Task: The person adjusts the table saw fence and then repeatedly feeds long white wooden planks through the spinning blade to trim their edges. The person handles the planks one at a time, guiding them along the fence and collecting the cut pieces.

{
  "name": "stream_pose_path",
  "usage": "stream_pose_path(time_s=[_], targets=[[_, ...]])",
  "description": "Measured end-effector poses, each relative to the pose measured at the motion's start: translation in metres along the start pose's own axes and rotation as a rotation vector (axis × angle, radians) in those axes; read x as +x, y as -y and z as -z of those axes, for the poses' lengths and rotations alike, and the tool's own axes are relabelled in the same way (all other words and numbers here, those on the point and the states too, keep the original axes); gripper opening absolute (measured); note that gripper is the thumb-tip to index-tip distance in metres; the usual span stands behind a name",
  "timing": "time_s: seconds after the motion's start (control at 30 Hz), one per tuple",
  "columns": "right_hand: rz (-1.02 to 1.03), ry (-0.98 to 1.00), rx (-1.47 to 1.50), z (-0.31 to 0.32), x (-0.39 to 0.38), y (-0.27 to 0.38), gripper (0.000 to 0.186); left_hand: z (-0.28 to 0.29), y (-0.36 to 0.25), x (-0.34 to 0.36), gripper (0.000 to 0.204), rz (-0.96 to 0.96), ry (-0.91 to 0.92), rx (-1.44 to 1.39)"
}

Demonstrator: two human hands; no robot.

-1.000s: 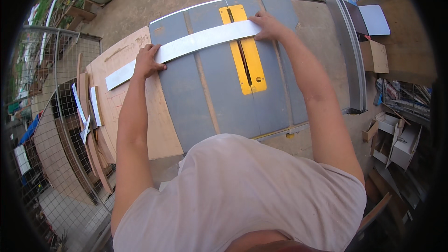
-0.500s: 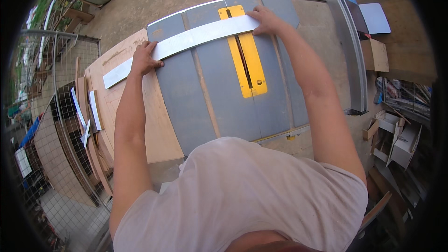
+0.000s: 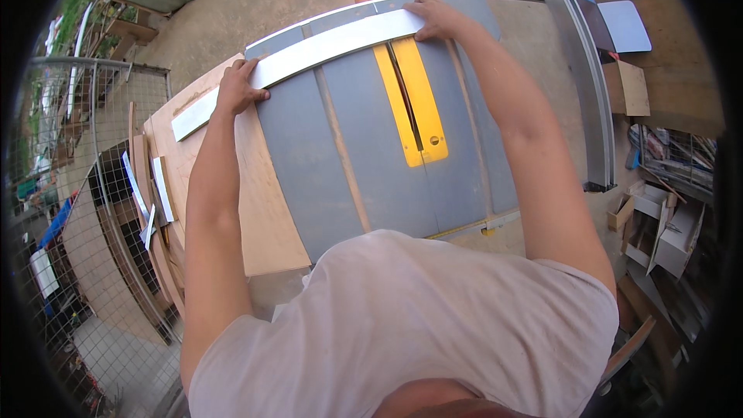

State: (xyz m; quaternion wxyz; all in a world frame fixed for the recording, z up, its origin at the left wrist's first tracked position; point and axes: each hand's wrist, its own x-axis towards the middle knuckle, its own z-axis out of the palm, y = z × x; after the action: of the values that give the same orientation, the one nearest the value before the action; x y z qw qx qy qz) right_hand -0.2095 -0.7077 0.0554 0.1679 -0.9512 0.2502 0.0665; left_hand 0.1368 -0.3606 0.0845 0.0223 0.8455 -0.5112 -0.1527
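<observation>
Shifted toward the far end of the yellow insert [image 3: 423, 101], the white strip [image 3: 333, 46] is clamped by left grip [image 3: 238, 88] and right grip [image 3: 439, 17] either side, likely for steadiness.

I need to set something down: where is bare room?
Bare: gray tabletop between the plywood board and yellow plate, on the person's side of the white strip; also the board's near right corner. Crowded: the strip's length, where left hand and right hand hold it, and the board's left edge, with wood strips and white scraps.
</observation>
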Motion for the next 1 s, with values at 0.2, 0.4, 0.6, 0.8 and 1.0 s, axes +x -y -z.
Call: stream_pose_path(time_s=[0.2,0.4,0.6,0.8,1.0], targets=[[-0.038,0.004,0.133,0.040,0.004,-0.003,0.085,0.024,0.017,0.022,0.086,-0.049,0.108,-0.155],[-0.052,0.156,0.398,0.086,-0.053,-0.001,0.066,0.064,0.005,-0.020,0.075,0.014,0.528,-0.706],[-0.057,0.231,0.478,0.075,-0.144,0.008,0.064,0.055,-0.034,-0.095,0.082,-0.046,0.580,-0.590],[-0.086,0.191,0.348,0.054,-0.232,0.045,0.068,0.015,-0.050,-0.161,0.082,-0.082,0.476,-0.489],[-0.068,0.090,0.171,0.013,-0.280,0.070,0.069,-0.012,-0.064,-0.208,0.079,-0.118,0.295,-0.362]])
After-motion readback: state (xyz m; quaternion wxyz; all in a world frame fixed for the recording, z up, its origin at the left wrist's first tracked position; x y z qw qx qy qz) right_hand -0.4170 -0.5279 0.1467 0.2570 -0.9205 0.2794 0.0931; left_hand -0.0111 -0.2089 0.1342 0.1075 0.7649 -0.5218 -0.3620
